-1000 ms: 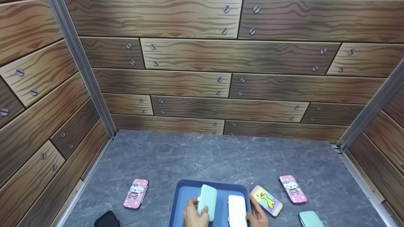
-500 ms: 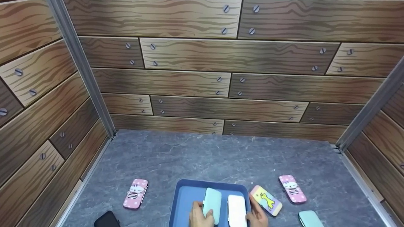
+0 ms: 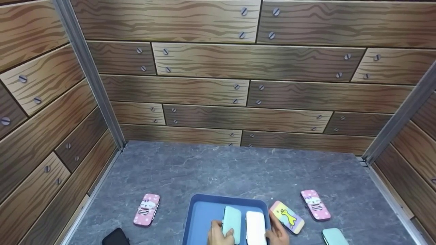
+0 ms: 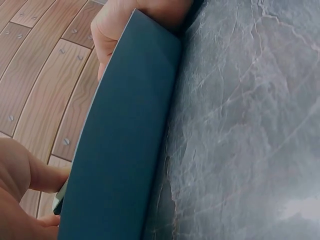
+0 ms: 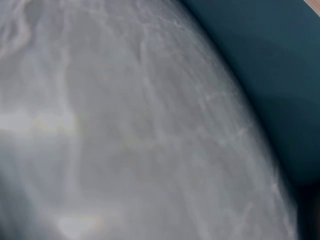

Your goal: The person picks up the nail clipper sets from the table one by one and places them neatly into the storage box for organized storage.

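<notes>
Inside the blue rectangular plastic-looking tray [image 3: 204, 211]: the left hand [image 3: 218, 236] is gripping the near end of a mint-green, rounded oblong case [image 3: 232, 218].
Tray's right edge: the right hand [image 3: 279, 234] is clasping it; whether its thumb is touching the white, rounded oblong case [image 3: 255, 226] is unclear.
Mint-green case: extending ahead of the left hand, the nearer one, its long axis running nearly parallel to the white case, just left of it.

The mint case [image 3: 232, 221] I hold and the white case [image 3: 255, 227] look smooth, like plastic. My blue tray [image 3: 201, 217] seems matt plastic. The marbled table [image 3: 211, 166] has a soft gloss; the wood-patterned wall [image 3: 204, 90] looks smooth, the posts [image 3: 92, 77] left and right dull metal.
</notes>
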`<state>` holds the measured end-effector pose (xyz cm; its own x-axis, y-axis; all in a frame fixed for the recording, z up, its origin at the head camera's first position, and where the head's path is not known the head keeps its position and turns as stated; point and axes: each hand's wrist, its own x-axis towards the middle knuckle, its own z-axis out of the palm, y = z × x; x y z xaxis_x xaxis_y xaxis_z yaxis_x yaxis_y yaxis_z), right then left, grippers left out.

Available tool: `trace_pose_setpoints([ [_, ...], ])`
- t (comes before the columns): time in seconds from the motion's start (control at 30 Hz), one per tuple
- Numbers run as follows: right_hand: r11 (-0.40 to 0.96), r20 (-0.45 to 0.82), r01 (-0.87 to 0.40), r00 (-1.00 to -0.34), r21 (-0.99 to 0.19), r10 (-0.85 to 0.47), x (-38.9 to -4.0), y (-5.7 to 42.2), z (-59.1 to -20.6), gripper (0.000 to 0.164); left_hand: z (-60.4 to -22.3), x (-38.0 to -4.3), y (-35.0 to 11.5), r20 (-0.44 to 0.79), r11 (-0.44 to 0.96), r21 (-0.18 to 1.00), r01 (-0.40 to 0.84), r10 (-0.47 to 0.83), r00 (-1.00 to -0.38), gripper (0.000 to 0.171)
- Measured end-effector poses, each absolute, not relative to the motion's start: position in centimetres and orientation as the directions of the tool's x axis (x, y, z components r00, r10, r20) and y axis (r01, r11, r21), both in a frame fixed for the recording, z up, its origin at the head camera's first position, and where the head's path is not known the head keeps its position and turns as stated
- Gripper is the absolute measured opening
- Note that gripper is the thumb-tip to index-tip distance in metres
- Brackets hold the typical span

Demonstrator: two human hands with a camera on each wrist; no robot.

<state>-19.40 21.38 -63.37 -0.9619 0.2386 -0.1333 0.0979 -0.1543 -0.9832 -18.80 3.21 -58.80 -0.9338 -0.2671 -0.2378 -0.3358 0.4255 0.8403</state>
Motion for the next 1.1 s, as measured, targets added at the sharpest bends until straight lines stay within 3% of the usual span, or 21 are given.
trace_pose_setpoints([
  [0.3, -0.141, -0.172, 0.142, -0.958, -0.98, 0.229, -19.4, 21.6, -63.3, 0.076, -59.0, -19.1, 3.9, -0.229, 0.438, 0.829, -0.348, -0.301, -0.926, 0.031],
  [0.6, -0.166, -0.101, 0.068, -0.974, -0.984, 0.202, -19.4, 21.8, -63.6, 0.077, -59.2, -19.6, 4.1, -0.331, 0.429, 0.805, -0.409, -0.248, -0.911, 0.031],
  [1.1, -0.153, -0.089, 0.057, -0.973, -0.987, 0.214, -19.5, 21.8, -63.6, 0.077, -59.7, -19.8, 4.6, -0.308, 0.449, 0.81, -0.378, -0.223, -0.925, 0.032],
])
